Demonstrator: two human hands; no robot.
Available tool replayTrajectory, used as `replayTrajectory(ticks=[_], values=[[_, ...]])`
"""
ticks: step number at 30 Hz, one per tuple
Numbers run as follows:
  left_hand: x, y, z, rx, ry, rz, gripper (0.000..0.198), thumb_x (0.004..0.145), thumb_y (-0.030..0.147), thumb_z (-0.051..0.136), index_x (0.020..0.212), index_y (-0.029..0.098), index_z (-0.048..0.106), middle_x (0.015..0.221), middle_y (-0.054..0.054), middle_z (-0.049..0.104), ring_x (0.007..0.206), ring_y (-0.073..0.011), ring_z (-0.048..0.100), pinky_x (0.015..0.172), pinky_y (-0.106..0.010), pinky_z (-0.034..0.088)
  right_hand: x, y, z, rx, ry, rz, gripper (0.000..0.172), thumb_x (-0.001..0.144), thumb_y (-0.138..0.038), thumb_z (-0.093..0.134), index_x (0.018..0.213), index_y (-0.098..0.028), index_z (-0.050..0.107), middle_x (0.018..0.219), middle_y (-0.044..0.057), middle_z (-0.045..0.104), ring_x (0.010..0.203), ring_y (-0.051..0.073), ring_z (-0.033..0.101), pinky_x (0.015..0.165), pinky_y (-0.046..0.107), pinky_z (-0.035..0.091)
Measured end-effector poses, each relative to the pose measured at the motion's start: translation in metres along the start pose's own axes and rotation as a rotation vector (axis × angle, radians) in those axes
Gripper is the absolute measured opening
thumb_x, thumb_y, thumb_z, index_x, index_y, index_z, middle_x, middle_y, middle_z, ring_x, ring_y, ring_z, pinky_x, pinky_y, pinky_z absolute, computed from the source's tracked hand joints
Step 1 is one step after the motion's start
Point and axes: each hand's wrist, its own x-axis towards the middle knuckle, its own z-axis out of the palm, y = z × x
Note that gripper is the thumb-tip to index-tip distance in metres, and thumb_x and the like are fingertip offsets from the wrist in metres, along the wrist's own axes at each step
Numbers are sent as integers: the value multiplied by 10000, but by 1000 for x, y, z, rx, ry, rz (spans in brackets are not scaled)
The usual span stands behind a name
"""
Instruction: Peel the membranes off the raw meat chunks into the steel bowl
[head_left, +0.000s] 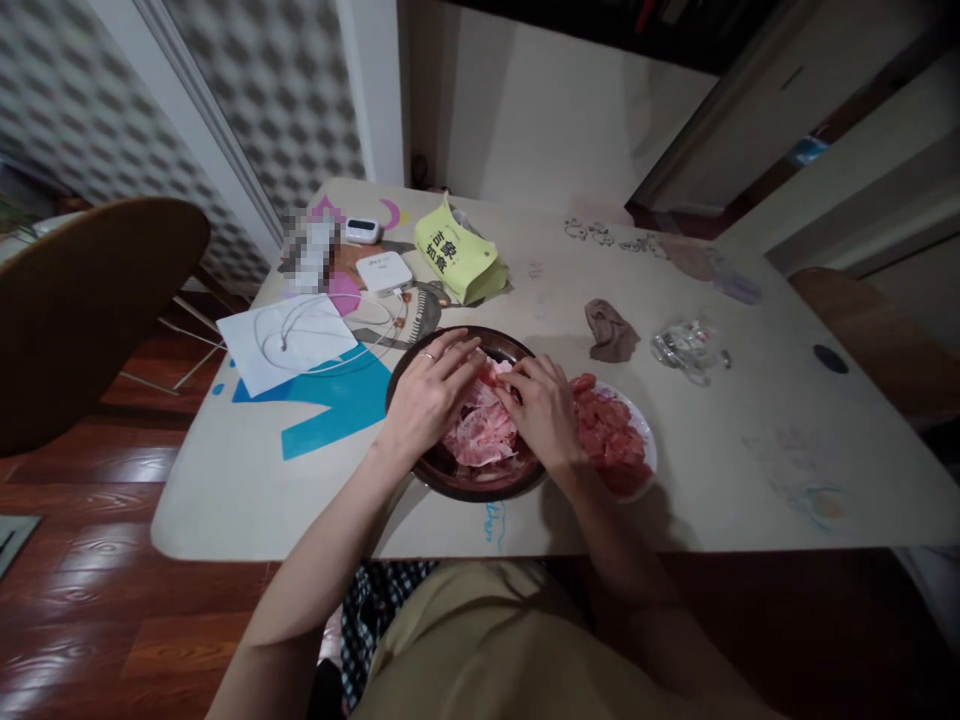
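A dark brown round pan [480, 492] sits near the table's front edge, holding thin, crumpled, pale pink sheets that look like caul fat [480, 435]. My left hand [431, 395], with a ring on one finger, reaches over the left rim, its bent fingers closed on the sheet. From the right, my right hand [546, 410] pinches the same sheet with thumb and fingers, close to a redder bit of meat. The fingertips of both hands are partly hidden. Just right of the pan, partly behind my right wrist, stands a white plate [651, 445] heaped with raw red meat pieces [611, 435].
Behind the pan lie a yellow-green bag [457, 255], a white box [384, 271] and a small white device [362, 231]. A white cable crosses a paper sheet [285, 345] at left. Rightward are a brown cloth [611, 330] and crumpled clear plastic [686, 345]. A chair [97, 310] stands left.
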Motion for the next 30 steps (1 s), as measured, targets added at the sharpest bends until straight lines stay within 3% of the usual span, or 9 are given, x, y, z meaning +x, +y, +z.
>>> replayTrajectory(ticks=[7,15,24,30], values=[[2,0,2,20,-73,66,295,1000,186,549,1270,129,653,1337,-150,673,1366,-307,540,1094,-470,540,1,-1,3,-39,-56,-76,150,952,-129,592,1023,-180,714,1016,90,648,1003,249,554,901,393,496],[1,-1,1,10,-76,49,308,988,166,564,1284,138,643,1366,-141,661,1378,-294,525,1102,-469,533,2,7,8,183,1,-4,126,941,-147,600,955,-205,711,1019,80,619,1030,242,590,917,380,532],[2,-2,1,-3,-52,47,298,1011,183,533,1283,130,644,1374,-138,660,1352,-281,540,1091,-468,548,-1,4,12,200,-58,82,278,956,-130,572,1192,-215,691,1258,100,646,1114,238,657,984,368,543],[3,-2,0,-33,-42,38,316,1024,197,513,1311,140,632,1372,-137,660,1351,-267,545,1095,-465,548,0,10,20,262,-28,-18,245,930,-58,552,1060,-191,712,1156,90,685,1014,218,692,923,347,568]])
